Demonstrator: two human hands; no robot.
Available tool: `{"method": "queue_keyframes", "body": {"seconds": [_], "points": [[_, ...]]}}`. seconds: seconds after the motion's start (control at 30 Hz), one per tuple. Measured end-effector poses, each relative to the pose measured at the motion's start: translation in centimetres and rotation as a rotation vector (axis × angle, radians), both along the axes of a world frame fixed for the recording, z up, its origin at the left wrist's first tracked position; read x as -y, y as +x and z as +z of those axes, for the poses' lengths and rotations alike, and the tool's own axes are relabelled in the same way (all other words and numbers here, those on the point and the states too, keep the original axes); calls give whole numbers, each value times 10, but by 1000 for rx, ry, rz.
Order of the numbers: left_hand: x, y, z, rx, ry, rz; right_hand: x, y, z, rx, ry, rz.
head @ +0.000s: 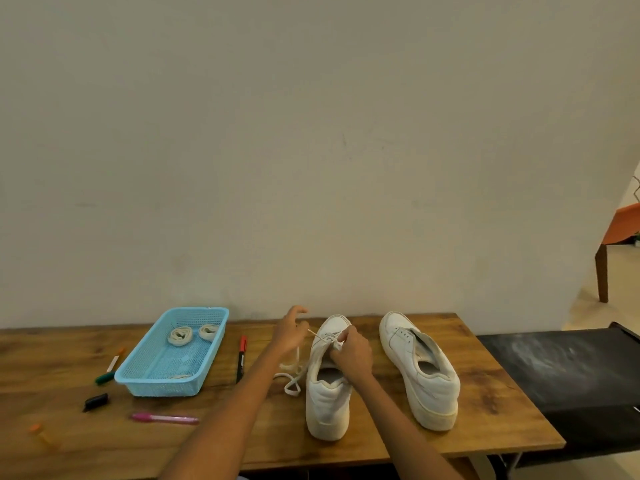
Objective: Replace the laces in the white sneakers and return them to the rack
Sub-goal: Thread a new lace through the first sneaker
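Two white sneakers stand on the wooden table (381, 441), heels toward me. The left sneaker (327, 393) still carries a white lace (292, 377), whose loose end trails onto the table beside it. My right hand (351, 351) pinches the lace over the eyelets of this shoe. My left hand (290, 330) hovers just left of the toe, fingers spread and loosely curled; whether it holds the lace tip I cannot tell. The right sneaker (420, 372) has no lace and its tongue lies open.
A light blue plastic basket (157, 372) at the left holds two coiled white laces (180, 336). Markers and pens lie around it: a red-capped marker (241, 358), a pink pen (164, 418), a green marker (105, 375). A black rack shelf (568, 372) adjoins the table's right side.
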State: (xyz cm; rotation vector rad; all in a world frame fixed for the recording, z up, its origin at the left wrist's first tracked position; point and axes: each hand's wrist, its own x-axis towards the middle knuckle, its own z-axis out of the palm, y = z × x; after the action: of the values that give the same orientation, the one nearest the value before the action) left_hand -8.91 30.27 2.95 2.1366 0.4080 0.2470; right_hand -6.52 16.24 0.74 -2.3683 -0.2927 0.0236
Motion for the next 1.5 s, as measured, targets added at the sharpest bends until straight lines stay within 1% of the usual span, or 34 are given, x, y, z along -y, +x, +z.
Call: {"method": "queue_keyframes", "body": {"seconds": [0.1, 0.13, 0.17, 0.23, 0.27, 0.3, 0.4, 0.5, 0.6, 0.63, 0.7, 0.73, 0.83, 0.87, 0.9, 0.97, 1.03, 1.1, 1.2, 1.23, 1.3, 1.37, 1.4, 1.43, 1.47, 1.5], "points": [[-4, -2, 21, 45, -304, 137, 8, 8, 22, -188, -51, 190], [-6, -3, 29, 79, -438, 167, 9, 9, 30, -214, -39, 222], [-6, -5, 37, 113, -613, 180, 8, 10, 38, -196, -2, 236], [0, -8, 54, 179, -943, 144, 2, 5, 53, -121, 156, 240], [6, -9, 62, 209, -1027, 105, -3, 0, 60, -125, 263, 253], [11, -10, 68, 238, -1046, 74, -8, -7, 68, -169, 363, 281], [19, -9, 75, 278, -947, 99, -19, -24, 83, -363, 581, 346], [13, -8, 67, 225, -714, 201, -16, -23, 90, -399, 648, 281], [6, -10, 54, 143, -503, 264, -1, -8, 99, -457, 796, 246], [6, -12, 51, 121, -454, 282, 6, -3, 103, -494, 852, 264], [4, -15, 46, 95, -444, 312, 17, 0, 111, -578, 915, 317], [4, -15, 43, 87, -472, 310, 20, 0, 113, -579, 871, 325], [14, -14, 46, 124, -568, 266, 17, -1, 108, -455, 505, 318], [20, -11, 48, 158, -587, 258, 14, -3, 104, -446, 421, 338], [26, -10, 51, 195, -597, 259, 10, -5, 99, -462, 377, 367], [35, -9, 57, 242, -567, 289, 5, -9, 93, -509, 377, 413], [35, -9, 58, 256, -434, 320, 5, -10, 94, -519, 408, 412], [26, -11, 55, 259, -328, 354, 9, -6, 98, -485, 417, 383], [9, -16, 46, 201, -246, 400, 21, 6, 103, -421, 494, 257], [3, -18, 40, 176, -172, 401, 26, 9, 105, -380, 514, 204], [-8, -22, 31, 62, 85, 337, 36, 16, 107, -261, 484, 133], [-10, -30, 28, -153, 332, 239, 41, 21, 105, -152, 395, 123], [-10, -31, 26, -277, 437, 192, 41, 22, 103, -127, 342, 140], [-7, -33, 29, -363, 528, 154, 39, 22, 101, -125, 297, 170], [-4, -33, 34, -368, 577, 149, 37, 22, 98, -142, 260, 213], [-1, -29, 38, -316, 589, 152, 33, 20, 95, -167, 235, 266]]}}
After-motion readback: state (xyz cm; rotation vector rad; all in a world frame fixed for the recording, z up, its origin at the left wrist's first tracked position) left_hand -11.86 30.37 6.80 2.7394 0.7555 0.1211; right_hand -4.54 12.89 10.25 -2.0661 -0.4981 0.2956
